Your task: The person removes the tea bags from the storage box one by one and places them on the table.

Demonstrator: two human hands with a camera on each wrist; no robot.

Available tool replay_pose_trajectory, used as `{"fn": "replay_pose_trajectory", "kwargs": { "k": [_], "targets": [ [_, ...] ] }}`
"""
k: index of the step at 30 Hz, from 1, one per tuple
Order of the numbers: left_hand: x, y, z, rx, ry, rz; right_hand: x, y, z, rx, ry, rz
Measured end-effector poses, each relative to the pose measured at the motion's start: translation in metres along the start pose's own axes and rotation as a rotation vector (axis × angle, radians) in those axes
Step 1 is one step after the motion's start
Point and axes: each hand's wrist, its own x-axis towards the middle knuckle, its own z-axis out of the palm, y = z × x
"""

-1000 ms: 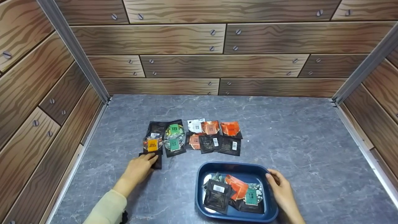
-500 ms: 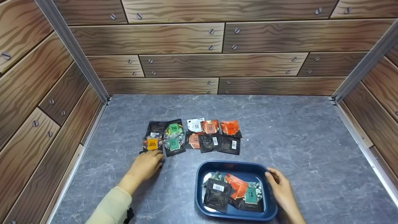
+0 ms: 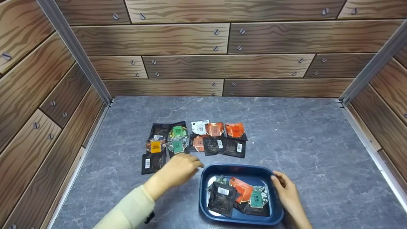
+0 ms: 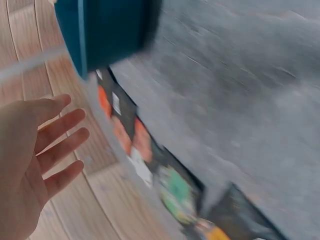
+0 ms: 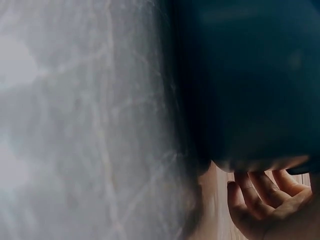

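Observation:
My left hand [image 3: 177, 170] is over the table just left of the blue plastic tray [image 3: 203, 194]. In the left wrist view the fingers of that left hand [image 4: 45, 150] are spread and loosely bent, with nothing held. A black sachet with a barcode [image 3: 153, 163] lies flat behind it. My right hand [image 3: 287, 190] grips the tray's right rim, thumb on top and fingers along the outer wall. Inside the tray lie several sachets, among them a black one [image 3: 221, 198], an orange one [image 3: 242, 189] and a green-labelled one [image 3: 257, 199].
Behind the tray, sachets lie in two groups: green- and yellow-labelled ones [image 3: 178, 131] at left, orange, white and black ones [image 3: 235, 130] at right. Wood-patterned walls [image 3: 187, 66] enclose the grey marbled table [image 3: 302, 133] at the back and sides.
My left hand has left the black barcode sachet, which now lies fully visible below the yellow-labelled one, and has moved right towards the tray. The right hand and tray have stayed put.

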Motion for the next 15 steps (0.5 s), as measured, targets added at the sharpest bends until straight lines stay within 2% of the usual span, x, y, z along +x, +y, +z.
{"fn": "replay_pose_trajectory", "kwargs": {
  "k": [7,10,15],
  "targets": [
    [0.031,0.032,-0.007,0.071,-0.058,0.096,0.000,0.000,0.000,0.022,0.005,-0.025],
    [0.042,0.044,-0.004,0.118,-0.082,0.137,-0.001,-0.001,0.001,0.018,0.008,-0.014],
    [0.055,0.062,0.003,0.194,-0.172,0.171,-0.002,-0.002,0.002,0.011,0.015,-0.007]
  ]
}}
